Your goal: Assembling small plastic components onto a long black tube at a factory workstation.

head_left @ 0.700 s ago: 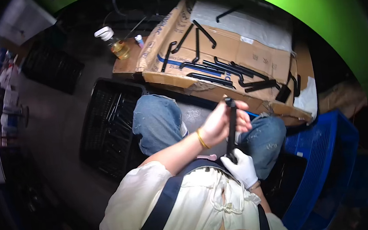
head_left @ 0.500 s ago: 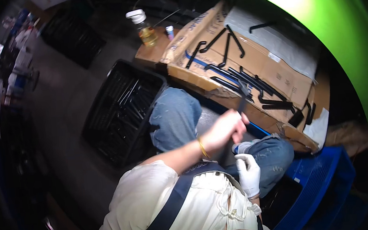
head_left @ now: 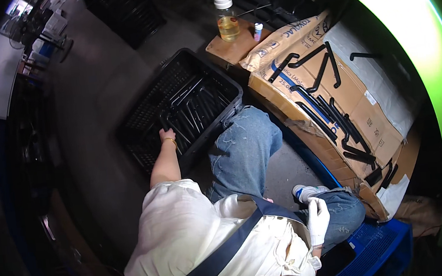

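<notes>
My bare left hand [head_left: 167, 134], with a yellow band at the wrist, reaches into a black plastic crate [head_left: 145, 97] on my left. Its fingers are closed around the end of a black bent bar [head_left: 165, 118], among several similar bars [head_left: 192, 111] lying in the crate. A white glove covers my right hand [head_left: 319, 220], held by my lap over the right knee. Its fingers are curled together; whatever they may hold is hidden. More black bent bars [head_left: 330, 114] lie loose on a flattened cardboard sheet [head_left: 384, 117] at the right.
A pump-top bottle of yellow liquid [head_left: 228, 26] and a small tube [head_left: 258, 31] stand on a brown board [head_left: 217, 48]. A bright green curved surface [head_left: 421, 39] borders the right side. A blue plastic crate [head_left: 385, 244] sits at lower right.
My left hand has swung from beside the cardboard to inside the black crate, carrying a black bar. The view has shifted left. My gloved right hand stays near my lap.
</notes>
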Demonstrator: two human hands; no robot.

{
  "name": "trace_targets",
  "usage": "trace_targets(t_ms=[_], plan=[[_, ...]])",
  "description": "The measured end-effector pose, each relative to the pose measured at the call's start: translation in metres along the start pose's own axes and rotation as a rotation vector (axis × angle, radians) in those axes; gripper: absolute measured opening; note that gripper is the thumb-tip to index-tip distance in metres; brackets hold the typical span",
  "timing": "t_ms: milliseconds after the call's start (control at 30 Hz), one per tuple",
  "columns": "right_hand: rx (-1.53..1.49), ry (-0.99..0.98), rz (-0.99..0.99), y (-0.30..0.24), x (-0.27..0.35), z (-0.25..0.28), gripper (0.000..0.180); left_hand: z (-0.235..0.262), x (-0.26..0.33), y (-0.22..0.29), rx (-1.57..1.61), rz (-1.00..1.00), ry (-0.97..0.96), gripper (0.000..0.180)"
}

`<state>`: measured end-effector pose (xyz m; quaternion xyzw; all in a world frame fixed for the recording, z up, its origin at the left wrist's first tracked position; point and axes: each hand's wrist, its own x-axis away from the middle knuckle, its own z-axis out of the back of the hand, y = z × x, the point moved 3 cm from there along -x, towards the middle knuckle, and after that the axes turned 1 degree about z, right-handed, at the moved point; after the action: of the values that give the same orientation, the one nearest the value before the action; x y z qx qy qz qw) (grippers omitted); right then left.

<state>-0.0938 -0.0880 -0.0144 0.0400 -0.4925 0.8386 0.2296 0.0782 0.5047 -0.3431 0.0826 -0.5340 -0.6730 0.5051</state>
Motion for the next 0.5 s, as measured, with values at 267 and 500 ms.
trace_targets(t_ms=[267, 500], plan=[[0.099, 0.03, -0.03, 0.035, -0.01, 0.012, 0.019, -0.024, 0.025, 0.019, -0.59, 0.164, 0.366, 0.053], [-0.25, 0.462, -0.304, 0.059, 0.0, 0.094, 0.025, -0.194, 0.178, 0.294, -0.149, -1.312, 0.12, 0.041]])
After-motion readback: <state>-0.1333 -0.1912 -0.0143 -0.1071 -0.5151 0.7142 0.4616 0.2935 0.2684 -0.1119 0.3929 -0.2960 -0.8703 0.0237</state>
